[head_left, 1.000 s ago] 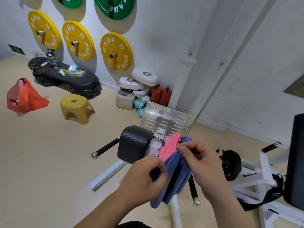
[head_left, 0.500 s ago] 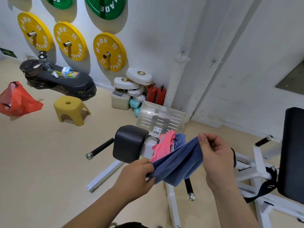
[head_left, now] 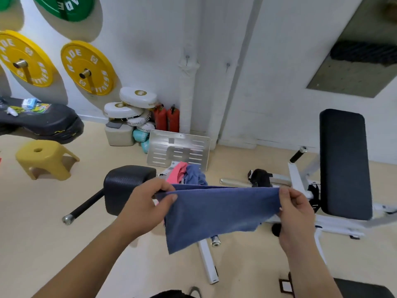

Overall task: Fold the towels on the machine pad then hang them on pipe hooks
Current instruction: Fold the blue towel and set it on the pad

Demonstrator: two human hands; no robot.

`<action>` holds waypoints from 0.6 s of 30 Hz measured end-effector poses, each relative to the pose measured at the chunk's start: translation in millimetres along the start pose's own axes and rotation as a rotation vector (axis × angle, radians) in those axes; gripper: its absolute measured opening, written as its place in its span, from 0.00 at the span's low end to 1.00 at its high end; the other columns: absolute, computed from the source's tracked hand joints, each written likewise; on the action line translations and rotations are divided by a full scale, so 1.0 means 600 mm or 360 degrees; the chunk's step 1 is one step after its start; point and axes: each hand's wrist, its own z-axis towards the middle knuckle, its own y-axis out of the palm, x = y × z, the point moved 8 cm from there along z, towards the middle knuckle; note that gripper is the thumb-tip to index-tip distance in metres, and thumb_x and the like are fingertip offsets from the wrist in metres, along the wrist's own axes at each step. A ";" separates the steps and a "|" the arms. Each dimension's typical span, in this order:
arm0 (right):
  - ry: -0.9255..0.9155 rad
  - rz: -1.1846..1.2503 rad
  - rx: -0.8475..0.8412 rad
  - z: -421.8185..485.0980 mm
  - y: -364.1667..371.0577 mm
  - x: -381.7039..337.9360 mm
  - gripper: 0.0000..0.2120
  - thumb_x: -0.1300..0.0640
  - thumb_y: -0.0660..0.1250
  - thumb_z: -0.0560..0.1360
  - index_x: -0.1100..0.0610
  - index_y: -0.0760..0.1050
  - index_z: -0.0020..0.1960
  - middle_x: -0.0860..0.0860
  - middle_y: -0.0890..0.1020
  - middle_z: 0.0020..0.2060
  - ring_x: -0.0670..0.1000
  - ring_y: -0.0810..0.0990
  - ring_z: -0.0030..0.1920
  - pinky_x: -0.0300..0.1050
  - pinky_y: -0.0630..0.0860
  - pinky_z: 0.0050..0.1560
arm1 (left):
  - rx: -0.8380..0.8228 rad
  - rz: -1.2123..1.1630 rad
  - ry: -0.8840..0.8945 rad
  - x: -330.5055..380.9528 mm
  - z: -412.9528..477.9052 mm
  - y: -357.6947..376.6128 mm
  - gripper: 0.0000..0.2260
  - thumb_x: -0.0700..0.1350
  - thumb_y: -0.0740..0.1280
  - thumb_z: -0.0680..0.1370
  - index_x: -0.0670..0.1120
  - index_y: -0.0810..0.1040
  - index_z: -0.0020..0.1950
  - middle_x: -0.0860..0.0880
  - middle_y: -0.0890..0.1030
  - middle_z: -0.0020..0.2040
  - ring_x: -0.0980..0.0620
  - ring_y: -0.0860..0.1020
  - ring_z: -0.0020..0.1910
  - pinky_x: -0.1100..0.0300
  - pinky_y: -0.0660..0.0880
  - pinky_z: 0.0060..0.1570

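Stretching the blue towel [head_left: 217, 209] out wide between both hands

A second ago it was a bunched wad. Now the left hand [head_left: 148, 203] and right hand [head_left: 298, 211] each pinch a top corner, well apart, and the cloth hangs open in the air just in front of the machine pad [head_left: 126, 186]. Folding looks ready to begin. The other towels [head_left: 187, 174] lie heaped behind, and nothing hangs on the pipe [head_left: 189, 93] yet.

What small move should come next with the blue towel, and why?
Probably lower the blue towel onto the black pad for folding: the left hand and right hand pinch its upper corners, holding it spread in mid-air.
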 end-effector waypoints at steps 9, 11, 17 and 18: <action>0.0005 -0.0086 -0.0186 0.051 -0.035 0.033 0.04 0.58 0.65 0.84 0.56 0.78 0.54 0.52 0.84 0.46 0.51 0.80 0.48 0.50 0.76 0.53 | 0.0314 -0.0063 -0.0111 0.030 -0.002 0.018 0.10 0.46 0.76 0.76 0.56 0.79 0.38 0.61 0.83 0.39 0.58 0.80 0.38 0.69 0.74 0.35; -0.0031 -0.0117 -0.0182 0.063 -0.032 0.024 0.04 0.59 0.65 0.84 0.58 0.78 0.56 0.53 0.84 0.46 0.51 0.80 0.48 0.50 0.76 0.54 | 0.0363 -0.0077 -0.0198 0.030 -0.001 0.008 0.09 0.47 0.78 0.74 0.53 0.79 0.38 0.59 0.82 0.35 0.57 0.79 0.33 0.67 0.76 0.33; -0.0057 -0.0159 -0.0297 0.092 -0.001 0.012 0.07 0.59 0.66 0.83 0.51 0.80 0.48 0.50 0.84 0.47 0.51 0.81 0.49 0.49 0.77 0.51 | 0.0167 -0.0328 -0.0458 0.010 -0.011 0.003 0.04 0.43 0.76 0.76 0.52 0.84 0.45 0.55 0.86 0.39 0.53 0.84 0.39 0.51 0.86 0.46; -0.0048 -0.0159 -0.0311 0.095 0.002 0.016 0.07 0.59 0.66 0.83 0.50 0.80 0.48 0.50 0.85 0.47 0.52 0.81 0.52 0.51 0.78 0.53 | 0.0151 -0.0328 -0.0462 0.008 -0.013 0.001 0.05 0.42 0.76 0.76 0.52 0.84 0.46 0.54 0.87 0.40 0.53 0.85 0.40 0.50 0.86 0.47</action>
